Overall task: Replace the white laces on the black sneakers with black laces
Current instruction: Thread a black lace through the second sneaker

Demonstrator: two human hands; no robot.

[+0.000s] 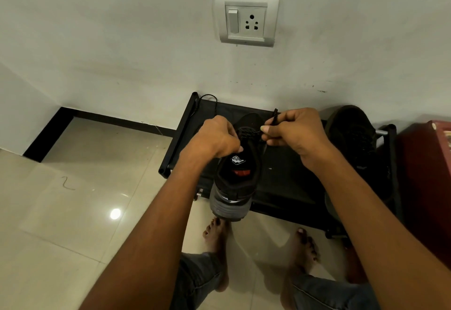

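Holding black mesh sneaker (pixel 238 163) above black shoe rack (pixel 288 182): left hand (pixel 214 136) pinching its eyelet edge, right hand (pixel 295 130) pinching black lace (pixel 273 117).

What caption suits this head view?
Both hands thread a black lace through a black sneaker on a rack.

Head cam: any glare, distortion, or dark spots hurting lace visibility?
Head view: a round light reflection glares on the glossy beige floor tiles, clear of the work; wide-angle bending curves the wall edges; the thin black lace and black mesh sneaker blend into the dim black rack shelf.
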